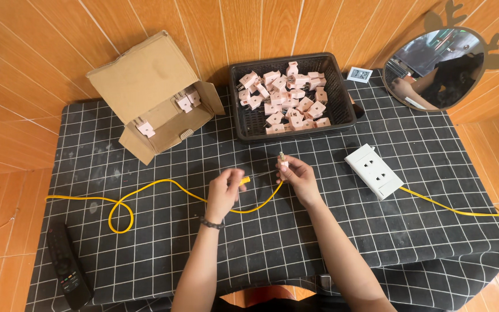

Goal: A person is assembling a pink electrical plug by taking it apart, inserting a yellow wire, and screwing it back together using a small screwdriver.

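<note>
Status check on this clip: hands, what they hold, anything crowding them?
Left hand pinching yellow cable end. Right hand holding pink plug upright. Basket of plugs behind, power strip to the right; nothing between hands.

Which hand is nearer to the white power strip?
Right. The right hand is just left of the white power strip, apart from it. The left hand is farther left.

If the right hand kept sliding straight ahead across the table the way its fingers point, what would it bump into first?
Most likely the black basket of pink plugs. The right hand, pinching a small pink plug, points up the cloth toward the basket's front wall, with only bare cloth between. Depth is hard to judge.
</note>
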